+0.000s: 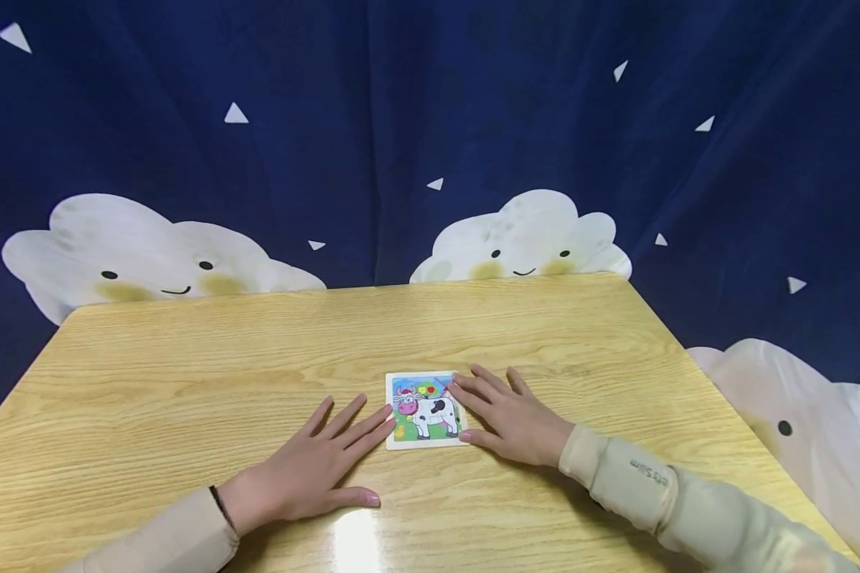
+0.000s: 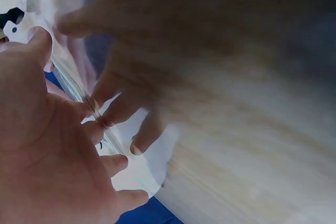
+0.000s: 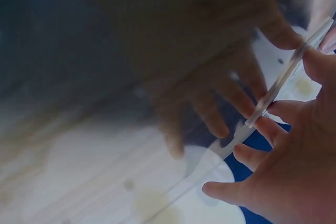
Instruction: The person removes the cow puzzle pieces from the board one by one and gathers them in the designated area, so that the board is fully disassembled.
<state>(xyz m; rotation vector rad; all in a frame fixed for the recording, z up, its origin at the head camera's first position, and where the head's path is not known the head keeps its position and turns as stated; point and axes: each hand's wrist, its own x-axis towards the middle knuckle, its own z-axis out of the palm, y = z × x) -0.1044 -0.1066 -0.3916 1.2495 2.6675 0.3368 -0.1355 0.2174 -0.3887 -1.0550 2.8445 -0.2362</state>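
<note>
Head view: lowest and nearest, at 8 o'clock from the cow picture (image 1: pixel 426 414), a left hand (image 1: pixel 311 469) fans straight fingers, two tips touching the 9 o'clock edge, nothing gripped, its thumb well apart from the picture. At 3 o'clock, a right hand (image 1: pixel 519 422) spreads lightly bent fingers, index at the 2 o'clock corner, thumb by the 4 o'clock edge, no firm hold showing. Between them the picture, bordered in white, lies on a wood-grain table (image 1: pixel 545 326). The step in hand looks like steadying or squaring it; the next move likely calls for light, even contact from both sides. Beyond, at 12 o'clock, hangs a navy curtain (image 1: pixel 373 143)
</note>
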